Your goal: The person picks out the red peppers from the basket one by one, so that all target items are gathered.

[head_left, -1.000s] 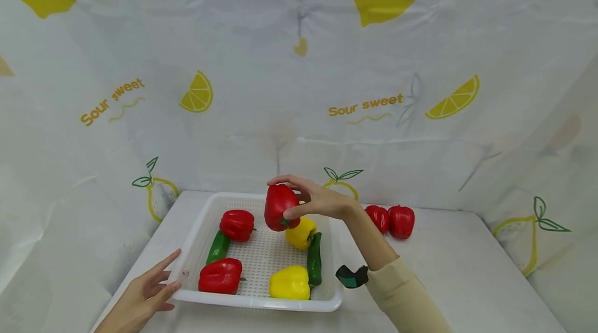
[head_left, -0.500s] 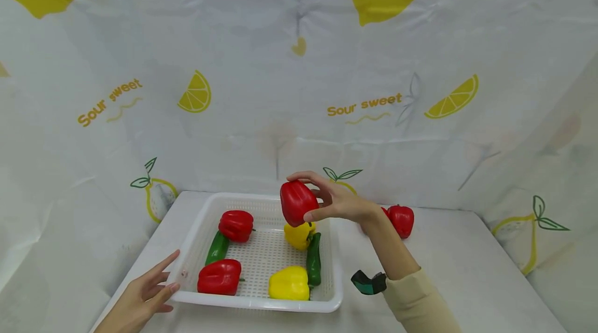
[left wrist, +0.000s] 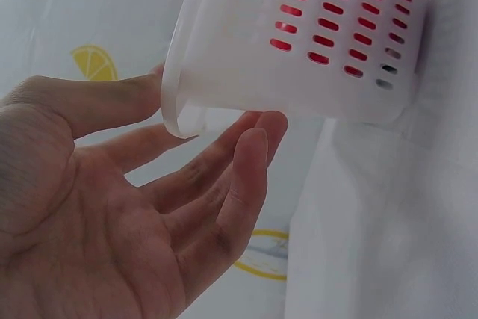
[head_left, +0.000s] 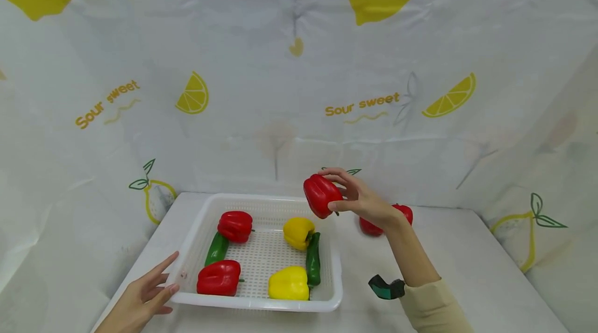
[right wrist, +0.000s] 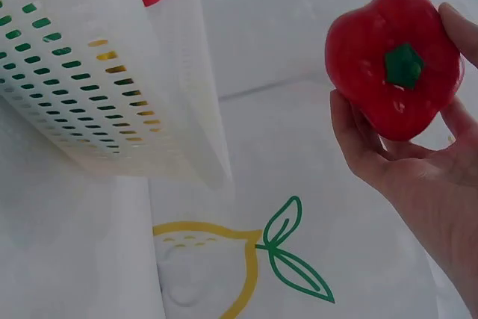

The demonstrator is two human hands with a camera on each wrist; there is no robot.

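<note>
Between thumb and fingers, my right hand point(head_left: 357, 198) grips a red bell pepper point(head_left: 322, 195), raised over the back right corner of a white plastic basket point(head_left: 257, 303). The right wrist view shows its green stem end point(right wrist: 404, 66) facing the camera. My left hand point(head_left: 142, 296) is at the basket's front left corner. In the left wrist view its thumb touches the rim point(left wrist: 173, 95), while the loosely extended fingers point(left wrist: 246, 177) lie at and below the rim. Inside the basket are two red bell peppers point(head_left: 218, 278), two yellow bell peppers point(head_left: 288, 283) and two long green peppers point(head_left: 313, 260).
More red bell pepper point(head_left: 371, 226) surface shows on the white table point(head_left: 448, 271) right of the basket, partly behind my right forearm. A white curtain point(head_left: 261, 89) printed with lemons hangs behind the table. A black and green band piece point(head_left: 386, 288) sits by my right sleeve.
My right hand has carried the red bell pepper to the right and slightly up, from above the basket's middle to its back right corner. The left hand stays at the rim.
</note>
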